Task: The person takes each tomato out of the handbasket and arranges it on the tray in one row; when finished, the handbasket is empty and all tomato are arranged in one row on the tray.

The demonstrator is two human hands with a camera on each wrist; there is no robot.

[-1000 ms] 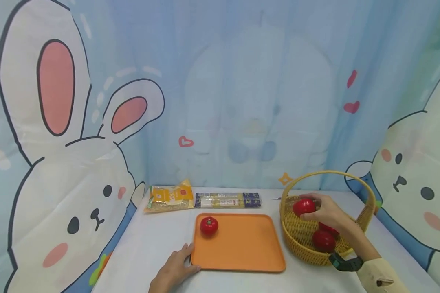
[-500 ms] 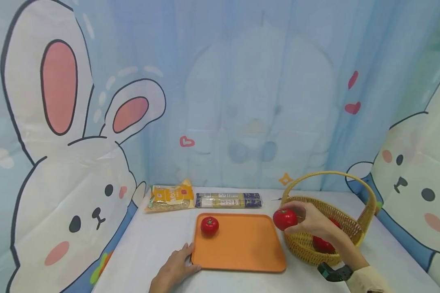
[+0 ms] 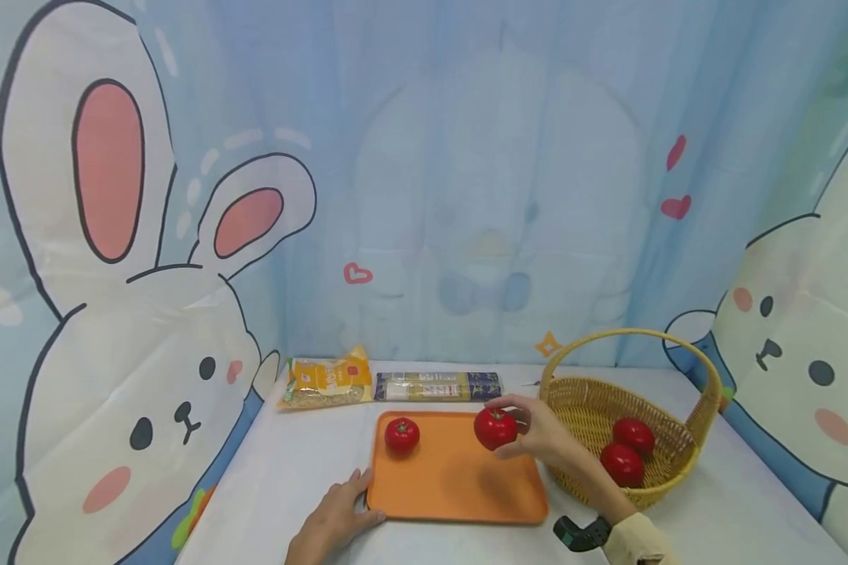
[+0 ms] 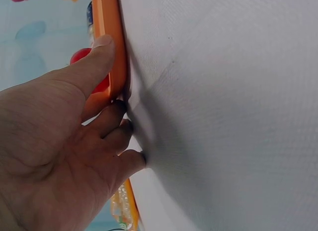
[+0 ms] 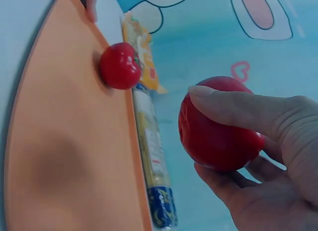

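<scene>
My right hand (image 3: 533, 428) holds a red tomato (image 3: 495, 428) over the right part of the orange tray (image 3: 459, 486). In the right wrist view, the thumb lies across the held tomato (image 5: 218, 141) with fingers on its other side. A second tomato (image 3: 402, 436) sits on the tray's far left. At the tray's near left corner, my left hand (image 3: 335, 514) grips the edge between thumb and fingers. The left wrist view shows that thumb (image 4: 94, 62) against the tray's outer wall, other fingertips down at the white table.
A wicker basket (image 3: 572, 392) with a tall handle stands right of the tray, with two red fruits (image 3: 623, 464) inside. Behind the tray lie a yellow bag of grain (image 3: 328, 382) and a long clear-and-blue packet (image 3: 438, 386). A printed rabbit curtain hangs behind the table.
My right hand has lifted the tomato out of the basket and carried it left over the tray. The left hand and the tray have stayed in place.
</scene>
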